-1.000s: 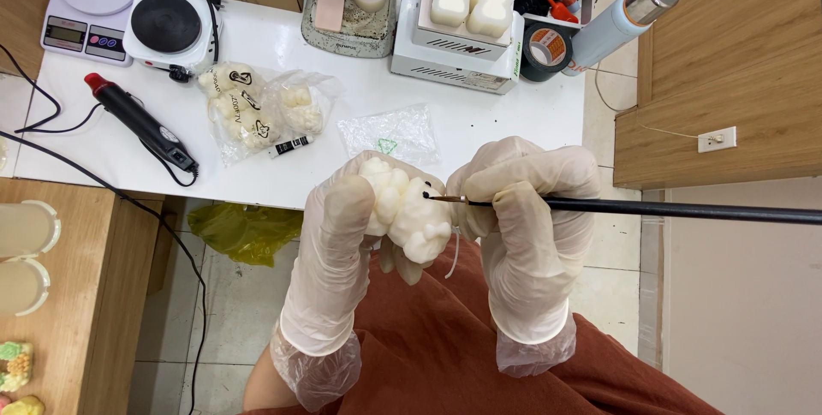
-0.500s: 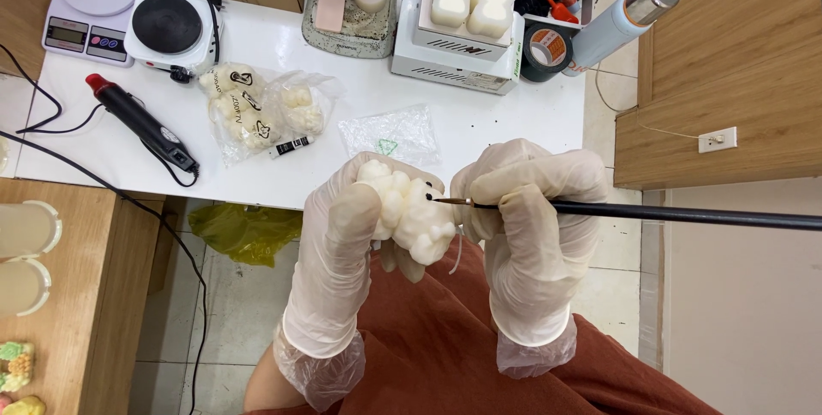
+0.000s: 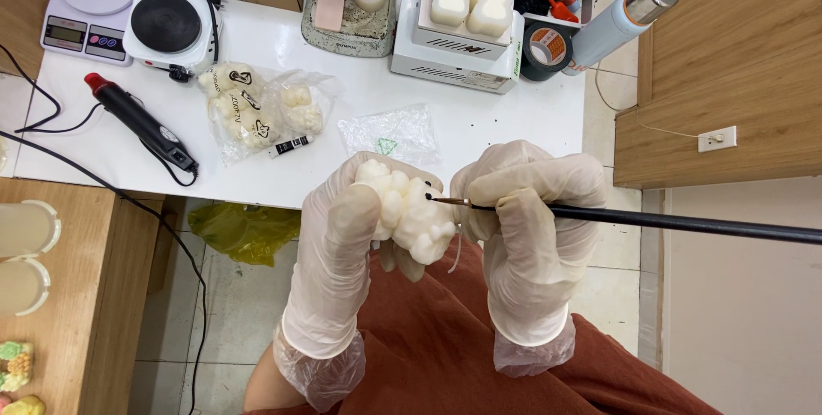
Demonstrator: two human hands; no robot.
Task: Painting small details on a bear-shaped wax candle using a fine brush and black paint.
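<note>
Packages: clear bag of cream figures (image 3: 257,111) with small labels, lying on the white worktop (image 3: 479,119); flat clear packet (image 3: 390,134) nearby.
Left hand (image 3: 342,235): gloved, wrapped around a lumpy white wax figure (image 3: 409,209) above the lap.
Right hand (image 3: 527,226): gloved, fingers pinching a thin black brush (image 3: 668,222), tip touching a black dot on the figure.

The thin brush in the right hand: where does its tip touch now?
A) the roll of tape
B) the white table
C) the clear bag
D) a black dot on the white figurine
D: the thin brush in the right hand meets a black dot on the white figurine, which the left hand holds.
</note>
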